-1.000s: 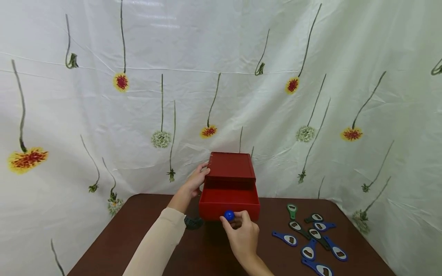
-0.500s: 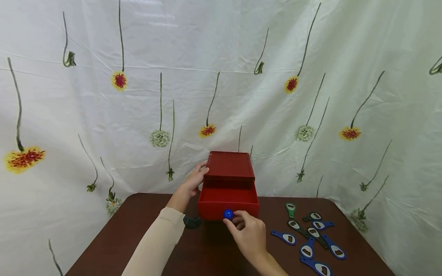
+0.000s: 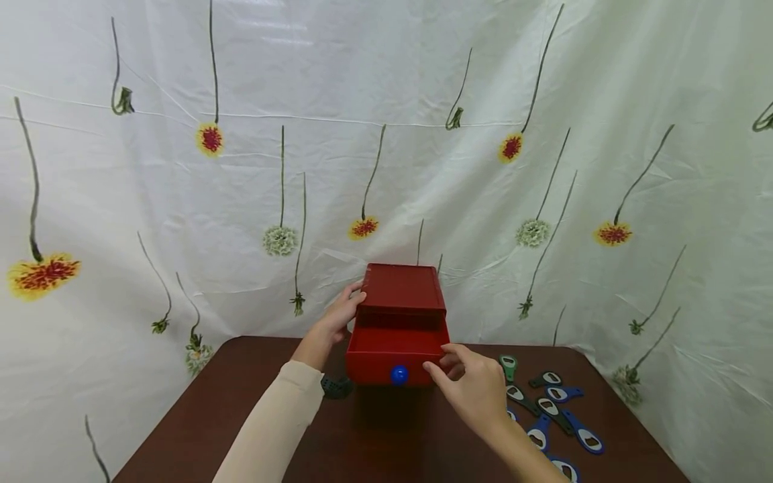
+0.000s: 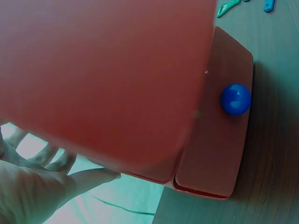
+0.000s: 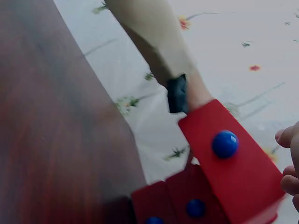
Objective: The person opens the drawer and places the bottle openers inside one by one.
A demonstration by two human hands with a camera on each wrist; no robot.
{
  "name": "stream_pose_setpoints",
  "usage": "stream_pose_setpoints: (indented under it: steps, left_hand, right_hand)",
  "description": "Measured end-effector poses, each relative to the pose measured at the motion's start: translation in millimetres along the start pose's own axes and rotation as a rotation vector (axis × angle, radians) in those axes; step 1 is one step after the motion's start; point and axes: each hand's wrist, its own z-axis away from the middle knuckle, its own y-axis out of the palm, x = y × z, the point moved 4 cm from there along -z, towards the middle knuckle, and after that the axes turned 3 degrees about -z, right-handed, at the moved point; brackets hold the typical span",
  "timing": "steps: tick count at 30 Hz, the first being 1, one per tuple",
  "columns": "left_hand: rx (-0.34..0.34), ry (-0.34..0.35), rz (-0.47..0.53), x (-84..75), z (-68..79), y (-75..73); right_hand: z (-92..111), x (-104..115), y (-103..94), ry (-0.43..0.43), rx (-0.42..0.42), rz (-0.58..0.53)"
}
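Note:
A small red chest of drawers [image 3: 403, 288] stands on the table with its top drawer [image 3: 374, 367] pulled out. The drawer's inside shows bare red. A round blue knob [image 3: 399, 375] sits on its front. My left hand [image 3: 338, 318] rests against the chest's left side, fingers extended; the left wrist view shows the thumb [image 4: 96, 178] along the side wall. Off the knob, my right hand [image 3: 474, 386] is at the drawer's right front corner, with fingers loosely bent and nothing between them. Two lower drawers with blue knobs [image 5: 195, 207] appear in the right wrist view.
Several bottle openers, blue [image 3: 584, 433], green [image 3: 508, 366] and black [image 3: 555, 412], lie on the right of the brown table [image 3: 241, 402]. My right forearm overlaps some of them. A white curtain with a flower print [image 3: 326, 80] hangs behind.
My right hand has let go of the blue knob and moved right to the drawer's front corner. The drawer stays pulled out, and the left hand keeps its place on the chest.

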Motion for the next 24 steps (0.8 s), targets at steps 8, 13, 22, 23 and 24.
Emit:
stream_pose_setpoints:
  steps: [8,13,22,23,24]
  left_hand:
    - [0.012,-0.001,0.005,-0.9,1.4,-0.3]
    - [0.008,0.007,0.004,-2.9,0.8,-2.0]
    - [0.015,0.010,0.003,-1.4,-0.3,0.1]
    - [0.015,0.009,0.004,-1.2,-0.3,0.4]
    - [0.014,0.008,0.006,-1.1,-0.3,0.7]
  right_hand:
    - [-12,-35,-24.5,0.074,0.025,0.121]
    - [-12,-60,-29.0,0.112,0.119,0.157]
    - [7,-99,-27.1,0.231,0.255,0.171]
    - [9,-103,-26.4,0.254,0.275,0.163]
    - [11,-107,-25.7,0.277,0.298,0.158]
